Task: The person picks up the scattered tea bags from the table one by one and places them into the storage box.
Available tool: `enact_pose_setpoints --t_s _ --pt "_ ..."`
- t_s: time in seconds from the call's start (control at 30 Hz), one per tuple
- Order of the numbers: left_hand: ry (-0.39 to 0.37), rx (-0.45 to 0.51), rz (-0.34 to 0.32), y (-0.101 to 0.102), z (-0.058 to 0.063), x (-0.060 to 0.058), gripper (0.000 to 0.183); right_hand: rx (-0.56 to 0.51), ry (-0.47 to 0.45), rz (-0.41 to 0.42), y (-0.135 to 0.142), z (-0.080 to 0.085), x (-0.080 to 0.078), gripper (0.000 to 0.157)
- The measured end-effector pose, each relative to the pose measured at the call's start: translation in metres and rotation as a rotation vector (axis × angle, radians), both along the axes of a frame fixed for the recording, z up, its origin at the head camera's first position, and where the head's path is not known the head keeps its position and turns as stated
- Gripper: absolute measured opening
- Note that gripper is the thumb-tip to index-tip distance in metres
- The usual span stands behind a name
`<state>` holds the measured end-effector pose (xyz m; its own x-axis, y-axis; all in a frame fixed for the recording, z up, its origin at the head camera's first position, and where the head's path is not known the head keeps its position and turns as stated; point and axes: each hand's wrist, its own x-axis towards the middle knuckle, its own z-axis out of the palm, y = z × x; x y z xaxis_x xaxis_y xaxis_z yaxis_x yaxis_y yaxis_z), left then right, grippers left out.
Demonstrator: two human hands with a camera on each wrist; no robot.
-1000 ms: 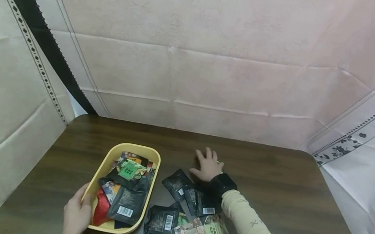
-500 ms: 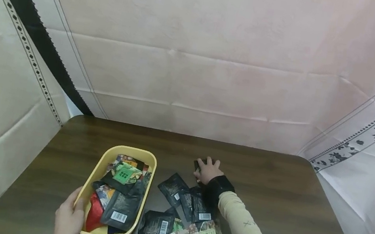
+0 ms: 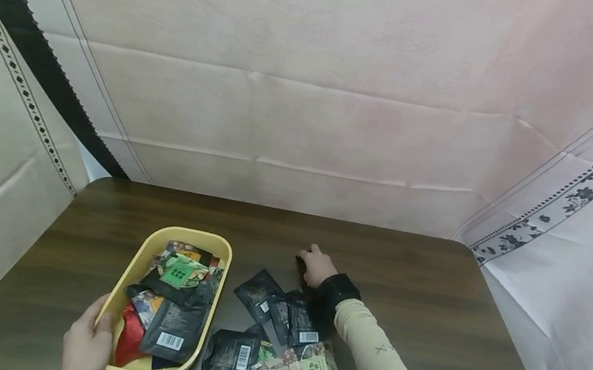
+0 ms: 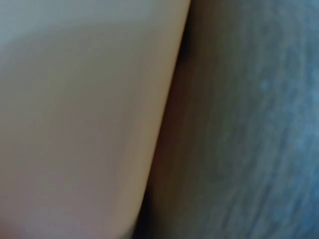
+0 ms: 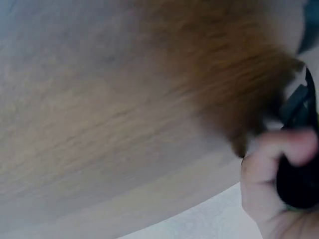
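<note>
My left hand [image 3: 88,343] grips the left rim of a yellow plastic basket [image 3: 195,236], which holds black, red and printed packets. The left wrist view shows just a blurred pale surface beside the wooden table. Farther back, right of the basket, my right hand [image 3: 318,268] has its fingers curled on a black packet [image 5: 296,186]. In the head view the hand mostly hides that packet. Just in front of this hand lie several loose packets: plain black ones [image 3: 258,295], one with a barcode [image 3: 231,358], and others with pale green labels [image 3: 316,369].
A brown wooden table [image 3: 424,334] spans the lower view, with rounded far corners. Behind it hangs a pale cloth backdrop [image 3: 295,120]. More cloth with a floral band [image 3: 583,191] hangs at the right side.
The right hand's spread fingers have closed onto a black packet near the back of the pile. The left hand stays on the basket rim. The whole head view has shifted slightly.
</note>
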<state>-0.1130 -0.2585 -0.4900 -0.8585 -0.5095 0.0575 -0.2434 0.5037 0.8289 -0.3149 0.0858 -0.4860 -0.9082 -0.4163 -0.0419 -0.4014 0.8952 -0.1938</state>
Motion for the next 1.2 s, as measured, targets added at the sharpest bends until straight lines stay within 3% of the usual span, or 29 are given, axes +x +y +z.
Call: enact_pose_setpoints --t_s 0.27,0.47,0.7,0.83,0.97,1.2 --pt "-0.032 0.012 -0.019 -0.006 0.001 0.002 0.039 -0.169 0.012 0.005 -0.006 -0.001 0.004 0.047" --pt "-0.066 0.076 -0.014 -0.002 0.000 0.000 0.042 -0.259 0.029 0.057 -0.021 0.018 0.009 0.049" --pt "-0.105 0.129 -0.026 -0.004 0.002 -0.005 0.043 -0.316 0.135 0.265 -0.079 0.054 0.024 0.048" --pt "-0.111 0.130 -0.034 -0.004 0.004 -0.006 0.043 -0.337 0.072 0.349 -0.120 0.069 0.039 0.047" --pt "-0.115 0.135 -0.049 -0.003 0.004 -0.007 0.043 -0.338 -0.018 0.415 -0.156 0.073 0.051 0.046" --pt "-0.080 0.120 -0.052 -0.005 0.004 -0.004 0.042 -0.313 -0.134 0.512 -0.178 0.071 0.061 0.065"
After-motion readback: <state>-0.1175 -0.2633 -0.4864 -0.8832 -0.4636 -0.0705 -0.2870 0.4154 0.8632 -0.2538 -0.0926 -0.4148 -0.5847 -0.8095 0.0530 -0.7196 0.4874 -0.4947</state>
